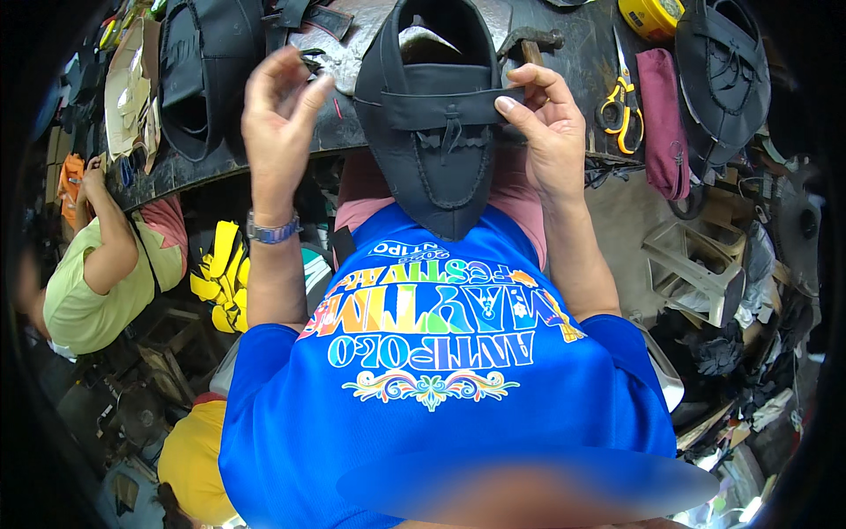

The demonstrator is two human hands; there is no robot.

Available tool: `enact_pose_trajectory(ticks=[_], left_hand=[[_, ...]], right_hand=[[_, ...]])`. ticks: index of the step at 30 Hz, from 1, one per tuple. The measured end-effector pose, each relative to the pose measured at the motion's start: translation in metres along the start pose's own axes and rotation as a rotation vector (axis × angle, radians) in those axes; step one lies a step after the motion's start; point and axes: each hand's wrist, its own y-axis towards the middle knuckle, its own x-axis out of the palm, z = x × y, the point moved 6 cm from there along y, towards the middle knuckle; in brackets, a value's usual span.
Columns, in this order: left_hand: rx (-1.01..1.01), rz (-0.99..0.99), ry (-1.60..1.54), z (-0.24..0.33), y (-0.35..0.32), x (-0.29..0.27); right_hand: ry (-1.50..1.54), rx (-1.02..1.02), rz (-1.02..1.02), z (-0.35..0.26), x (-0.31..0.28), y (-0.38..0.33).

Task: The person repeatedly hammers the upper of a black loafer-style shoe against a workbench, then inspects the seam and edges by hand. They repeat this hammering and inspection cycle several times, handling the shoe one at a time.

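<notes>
A black leather shoe upper [438,185] with stitched seams hangs over the table's near edge, its toe pointing at me. Across it lies a black strap [414,112] with a small tassel-like piece below. My right hand [553,132] pinches the strap's right end between thumb and fingers. To the left of the upper, my left hand [282,110] is raised, slightly blurred, its thumb and fingers apart and nothing visible in them.
A hammer [531,48] lies behind my right hand. Yellow-handled scissors [624,110], a maroon pouch [663,123] and another black upper [727,84] are farther right. More black uppers [189,79] lie left. Another person's arm [110,216] reaches in at far left.
</notes>
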Motion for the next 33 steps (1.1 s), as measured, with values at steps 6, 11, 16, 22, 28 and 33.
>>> enact_pose_trajectory(ticks=[6, 11, 16, 22, 28, 33], left_hand=[[0.436, -0.59, 0.263, 0.077, 0.024, 0.068], [0.388, -0.859, 0.647, 0.048, 0.015, 0.121], [0.363, -0.848, 0.433, 0.051, 0.013, 0.114], [0.184, -0.81, 0.178, 0.055, -0.003, 0.072], [0.237, -0.596, 0.243, 0.053, -0.02, 0.065], [0.176, -0.433, 0.087, 0.051, -0.028, 0.066]], right_hand=[[-0.025, -0.058, -0.037, 0.003, 0.013, -0.003], [-0.011, -0.081, 0.003, 0.002, 0.008, -0.009], [-0.041, -0.126, 0.07, 0.0, -0.002, -0.012], [0.349, 0.482, -0.079, 0.026, 0.005, -0.014], [0.432, 0.444, -0.195, 0.013, 0.033, -0.02], [0.127, 0.226, -0.117, -0.001, 0.042, -0.023]])
